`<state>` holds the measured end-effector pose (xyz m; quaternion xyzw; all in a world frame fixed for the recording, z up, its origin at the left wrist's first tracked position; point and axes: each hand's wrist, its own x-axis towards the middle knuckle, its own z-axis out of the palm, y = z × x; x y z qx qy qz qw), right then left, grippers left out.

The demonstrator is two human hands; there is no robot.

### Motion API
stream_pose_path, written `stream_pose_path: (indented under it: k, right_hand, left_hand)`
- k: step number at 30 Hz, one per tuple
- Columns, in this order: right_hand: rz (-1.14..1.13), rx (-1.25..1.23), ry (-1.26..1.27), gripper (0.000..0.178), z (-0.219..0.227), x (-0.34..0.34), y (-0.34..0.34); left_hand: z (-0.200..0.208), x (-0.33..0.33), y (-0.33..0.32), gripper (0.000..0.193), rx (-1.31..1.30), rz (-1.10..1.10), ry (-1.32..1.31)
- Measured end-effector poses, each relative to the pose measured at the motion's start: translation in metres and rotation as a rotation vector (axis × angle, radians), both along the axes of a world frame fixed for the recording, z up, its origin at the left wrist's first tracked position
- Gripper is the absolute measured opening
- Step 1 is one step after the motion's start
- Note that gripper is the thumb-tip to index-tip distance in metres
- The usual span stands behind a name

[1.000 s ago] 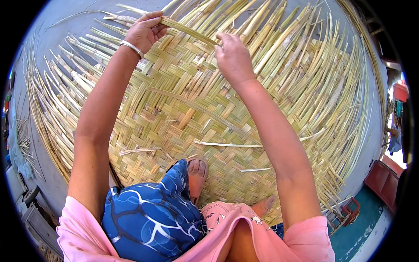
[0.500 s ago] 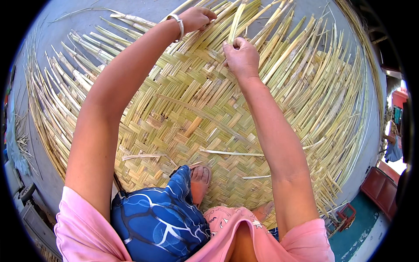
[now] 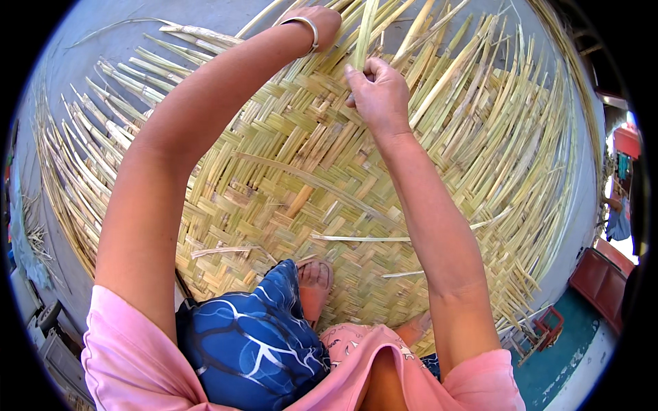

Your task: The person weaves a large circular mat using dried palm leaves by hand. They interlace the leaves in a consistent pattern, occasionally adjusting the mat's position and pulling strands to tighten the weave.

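Observation:
A large mat (image 3: 343, 274) of flat green and tan strips is woven in a slanting pattern under my feet, its loose strip ends fanning outward at the far and side edges. My right hand (image 3: 378, 94) pinches a pale green strip (image 3: 366, 34) between thumb and fingers at the far edge of the weave. The strip stands up from the mat, away from me. My left hand (image 3: 317, 26), with a metal bangle (image 3: 308, 31) at the wrist, lies over the loose strips just to the left. Its fingers are hidden behind the back of the hand.
Several cut slivers, such as a pale one (image 3: 360, 238), lie loose on the weave. My bare foot (image 3: 315, 277) rests on the mat. Grey floor (image 3: 89, 61) surrounds it. Dark red furniture (image 3: 600, 284) stands at the right, and a bluish plastic sheet (image 3: 27, 240) lies at the left.
My left hand has turned and shifted slightly right and farther away, so its fingers no longer show. My right hand keeps its pinch on the strip, almost in place.

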<state>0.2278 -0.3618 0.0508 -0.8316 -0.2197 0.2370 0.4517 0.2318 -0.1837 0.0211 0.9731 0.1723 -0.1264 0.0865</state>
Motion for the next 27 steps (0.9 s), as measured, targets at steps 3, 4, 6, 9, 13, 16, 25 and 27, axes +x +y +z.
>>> stream_pose_path:
  k: [3, 4, 6, 9, 13, 16, 25, 27]
  right_hand:
    - [0.021, 0.013, 0.016, 0.018, 0.007, -0.008, 0.004]
    - [0.013, 0.012, 0.023, 0.018, 0.008, -0.007, 0.004]
    - [-0.022, 0.021, 0.053, 0.018, 0.011, -0.005, 0.000]
    - [-0.033, 0.026, 0.064, 0.018, 0.012, -0.006, 0.000]
    - [-0.059, 0.095, 0.100, 0.019, 0.010, -0.012, 0.001]
    - [-0.076, 0.125, 0.129, 0.020, 0.002, -0.008, 0.001]
    - [-0.073, 0.108, 0.156, 0.019, -0.020, -0.002, 0.009]
    - [-0.083, 0.134, 0.153, 0.019, -0.019, -0.002, 0.006]
  left_hand:
    - [-0.060, 0.009, 0.049, 0.028, -0.473, 0.160, -0.183]
    - [-0.059, 0.011, 0.056, 0.027, -0.817, 0.291, -0.164]
    - [-0.028, 0.008, 0.047, 0.035, -1.341, 0.502, -0.165]
    - [0.004, -0.002, 0.023, 0.036, -1.207, 0.507, -0.080]
    - [-0.014, -0.007, 0.024, 0.065, -1.101, 0.354, -0.067]
    - [-0.008, -0.005, 0.020, 0.049, -1.127, 0.342, -0.031]
    - [-0.018, -0.017, 0.012, 0.043, -0.839, 0.268, -0.232]
    - [-0.016, -0.013, 0.012, 0.043, -0.813, 0.227, -0.194]
